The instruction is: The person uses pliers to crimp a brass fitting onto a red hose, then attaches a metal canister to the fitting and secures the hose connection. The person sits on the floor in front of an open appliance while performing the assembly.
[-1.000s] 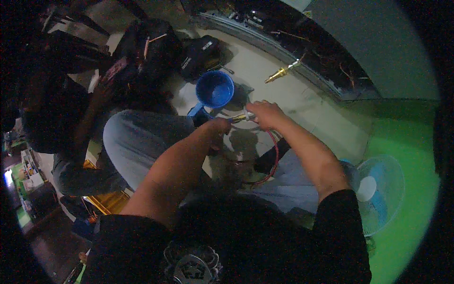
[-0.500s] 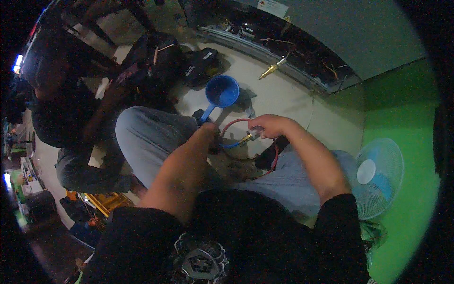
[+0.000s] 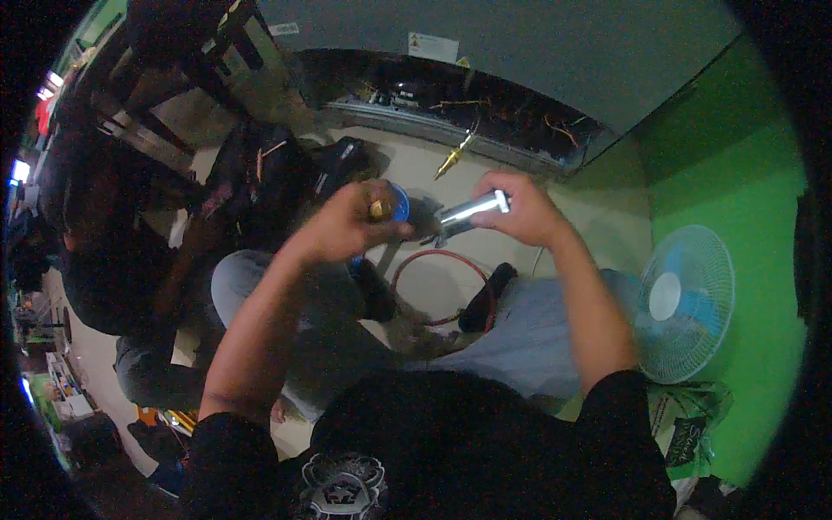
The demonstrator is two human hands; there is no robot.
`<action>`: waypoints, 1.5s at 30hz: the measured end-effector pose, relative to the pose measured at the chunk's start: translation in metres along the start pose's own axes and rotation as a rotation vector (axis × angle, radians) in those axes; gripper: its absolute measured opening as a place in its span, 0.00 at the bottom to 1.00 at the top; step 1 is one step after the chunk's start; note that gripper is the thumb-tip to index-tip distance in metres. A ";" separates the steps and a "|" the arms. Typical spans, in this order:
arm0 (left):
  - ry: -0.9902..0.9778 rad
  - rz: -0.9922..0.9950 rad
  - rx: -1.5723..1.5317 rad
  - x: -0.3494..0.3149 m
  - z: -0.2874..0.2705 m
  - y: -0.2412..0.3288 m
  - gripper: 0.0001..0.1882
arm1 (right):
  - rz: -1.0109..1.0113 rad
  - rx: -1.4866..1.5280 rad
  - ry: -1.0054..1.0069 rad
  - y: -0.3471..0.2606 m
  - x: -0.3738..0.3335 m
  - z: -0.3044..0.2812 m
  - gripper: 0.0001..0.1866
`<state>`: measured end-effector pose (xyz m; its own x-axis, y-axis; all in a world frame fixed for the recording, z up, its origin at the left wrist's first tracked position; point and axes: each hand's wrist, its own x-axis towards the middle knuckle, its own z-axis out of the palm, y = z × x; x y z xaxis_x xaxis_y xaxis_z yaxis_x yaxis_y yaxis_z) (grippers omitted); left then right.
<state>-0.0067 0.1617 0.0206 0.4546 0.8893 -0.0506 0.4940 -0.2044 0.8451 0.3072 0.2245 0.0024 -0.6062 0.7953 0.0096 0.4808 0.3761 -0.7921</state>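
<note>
My left hand point(image 3: 347, 221) is raised and closed around a brass fitting point(image 3: 379, 209), whose end shows between the fingers. To its right, my right hand point(image 3: 520, 206) grips a shiny silver metal cylinder point(image 3: 468, 215), tilted with its lower end toward the left hand. Some blurred dark detail sits at that end; I cannot make it out. Below both hands a red hose point(image 3: 438, 254) forms a loop between my feet. Behind the left hand a blue dipper point(image 3: 400, 204) is mostly hidden.
Ahead stands a large grey appliance point(image 3: 555, 61) with its dark lower section exposed. A brass valve piece point(image 3: 448, 163) sticks out from it. At right, a white-and-blue fan point(image 3: 666, 296) is beside the green wall point(image 3: 728, 173). A person in dark clothes point(image 3: 104, 260) sits at left near black bags point(image 3: 260, 173).
My hands have risen and moved apart. The silver cylinder now shows in my right hand, and the brass fitting in my left. The hose loop stays low, and the view has shifted.
</note>
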 end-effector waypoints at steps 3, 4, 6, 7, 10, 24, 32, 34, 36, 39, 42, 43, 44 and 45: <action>0.175 0.054 0.047 0.014 0.029 0.000 0.12 | 0.031 0.071 0.117 -0.008 0.003 0.015 0.11; 0.239 0.106 0.015 0.017 0.035 -0.004 0.13 | -0.009 0.079 0.169 -0.006 0.004 0.018 0.10; 0.414 -0.048 -0.304 0.016 0.036 -0.018 0.11 | 0.155 0.282 0.231 0.004 0.006 0.023 0.12; 0.478 -0.148 -0.533 0.014 0.030 -0.025 0.10 | 0.283 0.411 0.245 0.011 0.005 0.023 0.12; 0.472 -0.146 -1.264 0.011 0.001 -0.040 0.12 | 0.523 0.922 0.372 0.029 0.002 0.022 0.12; 0.526 -0.241 -1.119 0.050 0.057 -0.039 0.18 | 0.385 1.337 0.225 0.024 0.021 0.060 0.10; 0.789 -0.489 -1.127 0.061 0.062 -0.070 0.25 | 0.050 0.307 0.397 0.018 0.012 0.041 0.13; 0.896 -0.378 -0.505 0.062 0.071 -0.070 0.32 | 0.092 0.259 0.398 0.018 0.011 0.039 0.13; 0.934 -0.130 0.425 0.061 0.081 -0.065 0.40 | 0.139 0.190 0.411 0.019 0.010 0.041 0.15; 0.428 0.066 0.328 0.055 0.098 -0.052 0.48 | 0.225 0.180 0.419 0.017 0.008 0.051 0.15; 0.142 0.082 0.104 0.050 0.120 -0.037 0.39 | 0.240 0.183 0.454 0.012 0.005 0.061 0.15; 0.205 0.010 0.086 0.049 0.124 -0.035 0.35 | 0.254 0.402 0.319 0.013 0.001 0.063 0.15; 0.291 -0.021 0.064 0.048 0.126 -0.033 0.32 | 0.266 0.600 0.193 0.016 0.000 0.063 0.16; 0.335 -0.092 0.046 0.047 0.125 -0.032 0.28 | 0.302 0.806 0.031 0.022 0.000 0.065 0.17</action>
<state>0.0917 0.1588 -0.0749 0.1416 0.9882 0.0585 0.5582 -0.1285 0.8197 0.2769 0.2020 -0.0550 -0.5013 0.8241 -0.2639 0.0151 -0.2965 -0.9549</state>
